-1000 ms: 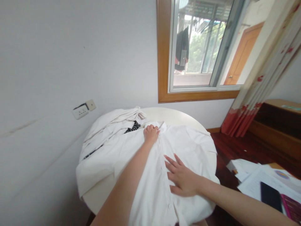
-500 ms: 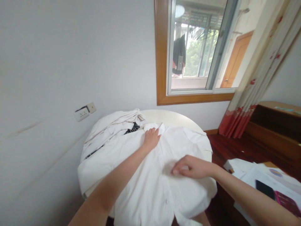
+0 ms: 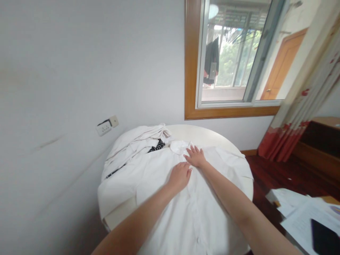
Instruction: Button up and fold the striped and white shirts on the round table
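Observation:
A white button-up shirt [image 3: 162,187] lies spread front side up over a round white table [image 3: 196,132], its collar toward the wall. My left hand [image 3: 180,175] rests on the upper front beside the button strip, fingers slightly bent and low against the cloth. Just beyond it, my right hand [image 3: 195,156] lies flat below the collar [image 3: 180,146] with its fingers spread. Neither hand has the cloth visibly gathered in it. A button [image 3: 198,240] shows lower on the front.
More white clothing [image 3: 135,136] lies bunched at the table's back left, with a black patterned cloth [image 3: 159,145] beside it. A wall socket [image 3: 104,128] is behind. At the lower right are papers [image 3: 300,219] and a black phone-like object [image 3: 325,235]. A curtain [image 3: 289,131] hangs by the window.
My right hand has moved from above the shirt's right side up to the collar area and flattened. My left hand has slid from the collar down toward me. The view has shifted leftward.

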The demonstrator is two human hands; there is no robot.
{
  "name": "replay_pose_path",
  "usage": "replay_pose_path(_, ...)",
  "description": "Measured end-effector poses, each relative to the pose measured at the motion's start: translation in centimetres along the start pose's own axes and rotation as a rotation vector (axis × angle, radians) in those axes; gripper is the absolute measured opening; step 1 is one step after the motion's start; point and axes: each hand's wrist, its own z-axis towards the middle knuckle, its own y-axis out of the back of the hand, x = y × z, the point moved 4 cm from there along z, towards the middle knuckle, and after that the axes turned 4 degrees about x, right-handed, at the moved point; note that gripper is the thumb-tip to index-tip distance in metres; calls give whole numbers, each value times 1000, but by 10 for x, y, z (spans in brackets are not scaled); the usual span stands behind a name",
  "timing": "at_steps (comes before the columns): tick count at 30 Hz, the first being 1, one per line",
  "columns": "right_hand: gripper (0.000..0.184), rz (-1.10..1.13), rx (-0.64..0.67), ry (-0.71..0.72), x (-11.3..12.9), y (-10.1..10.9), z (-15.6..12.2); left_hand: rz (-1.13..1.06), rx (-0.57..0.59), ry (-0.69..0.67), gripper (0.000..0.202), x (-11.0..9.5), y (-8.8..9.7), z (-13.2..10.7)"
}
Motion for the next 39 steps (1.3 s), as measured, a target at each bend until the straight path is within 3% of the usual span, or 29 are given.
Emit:
replay_pose_path(4, 68, 34, -59, 21, -5, -2, 1, 78, -133, 94, 43, 31, 12, 35)
replay_pose_path(7, 65, 96, -110, 1, -11, 2, 4, 95, -57, 109, 48, 48, -3, 51)
replay_pose_path(11, 56, 135, -143, -16, -20, 3, 10, 30, 116, 98, 51, 61, -20, 48)
replay_pose_path(16, 58, 116, -205, -41, -22, 3, 10, -6, 180, 59, 57, 70, -12, 37)
replay_pose_path(21, 70, 60, -51, 20, -21, -2, 13, -35, 219, -69, 54, 79, -8, 35)
replay_pose_path(23, 72, 49, 3, 30, -22, -3, 14, -52, 167, -88, 46, 83, -4, 38)
replay_pose_path(25, 72, 39, -5, 27, -24, -3, 13, -41, 39, -35, 37, 89, 4, 46)
replay_pose_path(28, 71, 32, -74, 19, -23, -1, 11, 54, -207, 162, 35, 102, 18, 61)
replay_pose_path(30, 69, 52, -158, -30, -26, 5, 13, 113, -287, 311, 35, 114, 21, 70)
replay_pose_path(34, 55, 73, -237, -168, -38, 21, 30, 89, -214, 422, 37, 138, 11, 88)
replay_pose_path(39, 41, 81, -205, -98, -46, 31, 63, 42, -165, 343, 36, 149, 2, 96)
